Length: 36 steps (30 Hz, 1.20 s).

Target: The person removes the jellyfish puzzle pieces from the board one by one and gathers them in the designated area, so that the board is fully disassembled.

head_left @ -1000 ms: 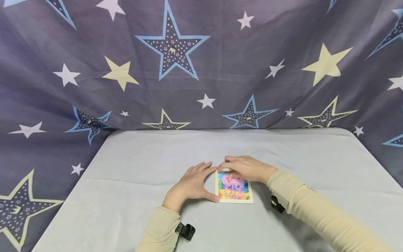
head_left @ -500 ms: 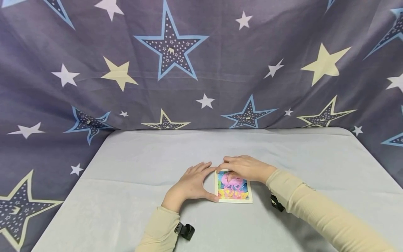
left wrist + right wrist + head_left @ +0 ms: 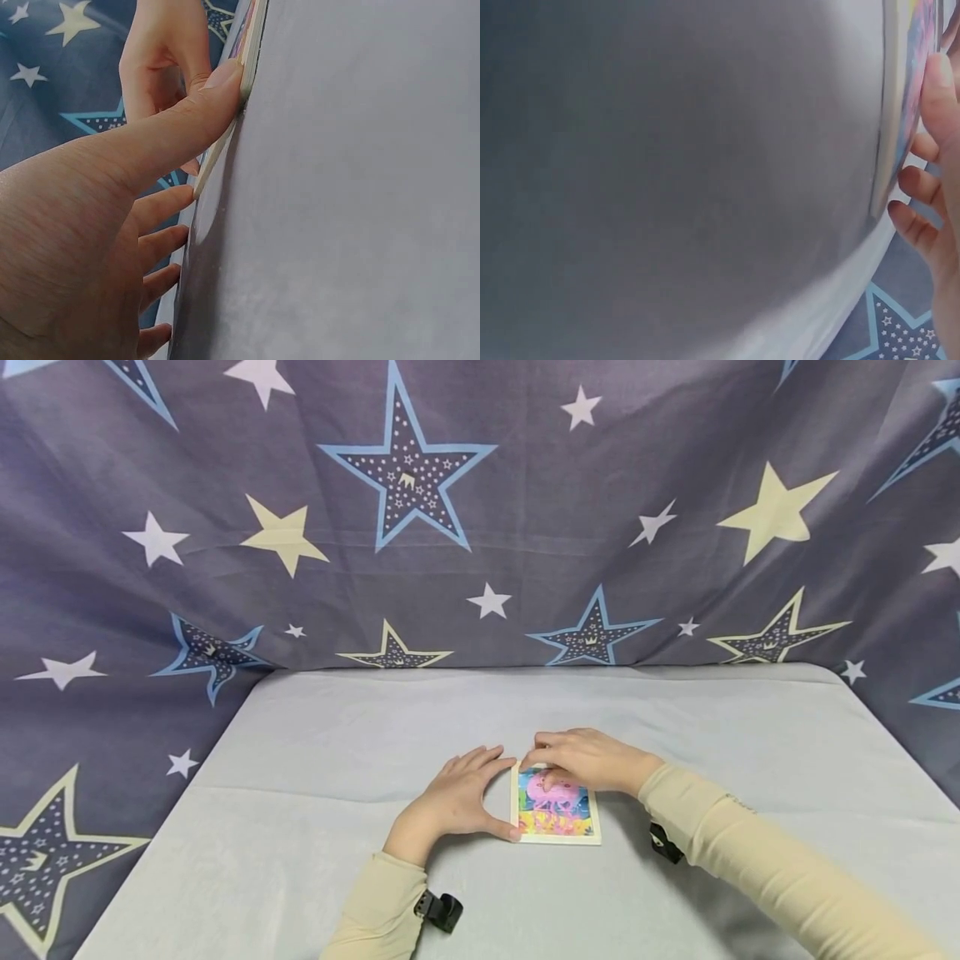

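Low in the middle, your picture board [image 3: 558, 817] looks like smooth wood or card, while your right sleeve [image 3: 772, 860] is soft cloth and the star curtain [image 3: 517, 510] up top is dull, wrinkly cloth.

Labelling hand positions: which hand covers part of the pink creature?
The right hand, partly hiding the pink creature; the left hand is at the left edge of the board.

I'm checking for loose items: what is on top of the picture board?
The right hand reaches over the far part of the picture board; the left hand touches its near-left corner. Part of a pink creature shows; whatever the right hand covers cannot be seen.
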Tool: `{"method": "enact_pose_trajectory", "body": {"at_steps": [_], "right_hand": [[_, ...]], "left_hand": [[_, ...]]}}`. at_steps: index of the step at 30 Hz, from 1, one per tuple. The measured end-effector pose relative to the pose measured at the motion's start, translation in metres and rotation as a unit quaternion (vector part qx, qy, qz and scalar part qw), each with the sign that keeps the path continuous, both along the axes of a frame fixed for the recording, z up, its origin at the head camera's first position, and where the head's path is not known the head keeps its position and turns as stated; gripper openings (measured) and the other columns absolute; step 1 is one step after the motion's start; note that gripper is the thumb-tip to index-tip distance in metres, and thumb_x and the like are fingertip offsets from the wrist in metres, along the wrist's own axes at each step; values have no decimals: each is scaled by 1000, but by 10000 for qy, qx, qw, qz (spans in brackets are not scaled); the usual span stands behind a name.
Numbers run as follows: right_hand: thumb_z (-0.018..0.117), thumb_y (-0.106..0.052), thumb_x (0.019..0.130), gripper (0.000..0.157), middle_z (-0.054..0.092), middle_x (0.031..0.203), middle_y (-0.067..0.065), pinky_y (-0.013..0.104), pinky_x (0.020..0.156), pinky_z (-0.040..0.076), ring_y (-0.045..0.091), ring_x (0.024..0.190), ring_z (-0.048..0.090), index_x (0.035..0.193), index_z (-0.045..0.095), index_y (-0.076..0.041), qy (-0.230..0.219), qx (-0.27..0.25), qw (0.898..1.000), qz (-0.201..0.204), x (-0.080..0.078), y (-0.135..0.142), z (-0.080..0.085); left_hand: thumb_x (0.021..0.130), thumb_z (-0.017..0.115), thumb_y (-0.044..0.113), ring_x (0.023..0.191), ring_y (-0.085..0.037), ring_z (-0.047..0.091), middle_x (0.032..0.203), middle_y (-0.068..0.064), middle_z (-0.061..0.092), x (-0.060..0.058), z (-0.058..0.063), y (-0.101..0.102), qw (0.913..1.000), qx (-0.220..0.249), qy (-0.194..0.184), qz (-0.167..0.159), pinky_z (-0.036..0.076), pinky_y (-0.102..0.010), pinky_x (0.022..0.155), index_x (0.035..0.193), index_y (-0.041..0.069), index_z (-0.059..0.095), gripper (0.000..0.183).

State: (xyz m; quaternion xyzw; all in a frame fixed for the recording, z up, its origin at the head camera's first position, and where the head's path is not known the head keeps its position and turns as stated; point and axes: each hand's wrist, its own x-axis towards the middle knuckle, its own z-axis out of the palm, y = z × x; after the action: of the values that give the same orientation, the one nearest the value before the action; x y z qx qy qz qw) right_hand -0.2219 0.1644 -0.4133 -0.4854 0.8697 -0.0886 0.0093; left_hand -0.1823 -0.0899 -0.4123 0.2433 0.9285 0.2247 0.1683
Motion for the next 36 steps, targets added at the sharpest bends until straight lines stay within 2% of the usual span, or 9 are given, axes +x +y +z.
{"method": "enact_pose_trajectory", "body": {"at_steps": [4, 9, 12, 19, 23, 27, 31, 36], "right_hand": [[71, -17, 98, 38, 61, 112, -7, 37, 86, 59, 8, 94, 64, 133, 66, -30, 160, 242, 9995, 98, 0, 2, 3], [72, -15, 97, 40, 62, 114, -7, 39, 89, 60, 8, 98, 66, 132, 65, -32, 280, 445, 9984, 194, 0, 1, 6], [71, -15, 97, 39, 64, 116, -3, 44, 92, 60, 12, 101, 67, 131, 64, -32, 260, 493, 9983, 182, 0, -1, 7], [68, -15, 99, 40, 64, 130, 5, 52, 100, 58, 24, 122, 67, 134, 62, -32, 250, 654, 9975, 39, -1, -3, 8], [68, -14, 99, 41, 65, 134, 8, 51, 101, 57, 27, 128, 64, 136, 61, -31, 318, 596, 9977, 43, 0, -2, 7], [66, -13, 100, 43, 63, 141, 10, 55, 105, 54, 30, 135, 60, 138, 60, -30, 252, 593, 9979, -52, 1, -1, 5], [65, -10, 99, 44, 62, 143, 9, 57, 106, 53, 30, 137, 58, 138, 60, -31, 201, 592, 9980, -111, 2, 0, 4], [65, -9, 99, 46, 62, 144, 8, 57, 107, 52, 29, 138, 57, 140, 59, -30, 166, 586, 9980, -139, 3, -1, 4]], "left_hand": [[73, 91, 53, 159, -34, 22, 170, -8, 31, 0, 0, 1, 10000, -15, 13, -31, 14, -59, 130, 159, 17, 44, 104], [73, 90, 53, 159, -34, 22, 170, -8, 31, 0, -1, 1, 10000, -29, 22, -36, 15, -59, 130, 159, 17, 43, 104], [73, 90, 54, 159, -33, 21, 170, -7, 31, -1, -2, 1, 10000, -28, 16, -23, 14, -59, 130, 159, 17, 43, 105], [75, 88, 54, 160, -34, 20, 171, -8, 29, 0, 0, 0, 10000, 31, -50, -51, 12, -59, 130, 160, 18, 42, 103], [85, 77, 56, 160, -35, 19, 171, -9, 29, 2, 1, 1, 10000, 7, -25, -36, 12, -60, 129, 159, 18, 42, 91], [96, 65, 50, 158, -38, 24, 168, -13, 33, 4, -1, 7, 9997, -38, 233, 65, 16, -62, 128, 155, 15, 47, 71], [99, 67, 40, 155, -39, 29, 165, -15, 38, 6, -2, 12, 9988, 35, 405, 260, 19, -63, 127, 149, 14, 53, 58], [98, 70, 38, 154, -38, 31, 163, -14, 40, 7, -2, 14, 9984, 62, 407, 395, 20, -62, 127, 146, 15, 55, 56]]}}
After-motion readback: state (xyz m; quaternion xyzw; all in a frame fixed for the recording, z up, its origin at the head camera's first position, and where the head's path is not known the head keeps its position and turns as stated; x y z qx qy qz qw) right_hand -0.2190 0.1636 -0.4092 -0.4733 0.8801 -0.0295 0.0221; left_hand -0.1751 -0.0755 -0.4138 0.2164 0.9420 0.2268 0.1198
